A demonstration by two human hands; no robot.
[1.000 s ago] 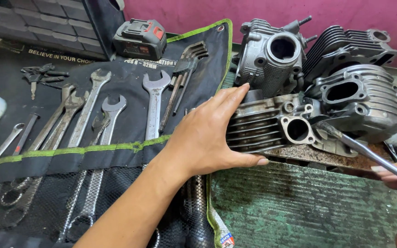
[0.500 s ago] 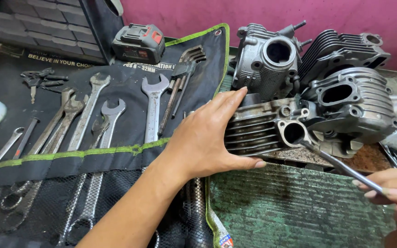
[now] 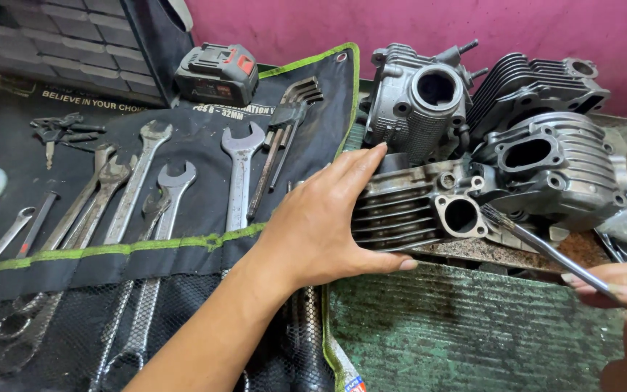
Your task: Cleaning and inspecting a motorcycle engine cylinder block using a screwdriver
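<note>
Grey, finned metal marks the cylinder head [image 3: 419,210], which is steadied on the green bench [image 3: 466,334] by the left hand [image 3: 321,225], fingers laid along its top and thumb pressed under its lower edge. A slim metal-handled brush [image 3: 546,250] is pinched between the fingertips of the right hand [image 3: 625,305], its tip set just beside the round port on the head's face. More finned engine castings [image 3: 538,138] are stacked behind. Spanners [image 3: 237,174] are laid out on a black tool roll [image 3: 183,247] to the left.
</note>
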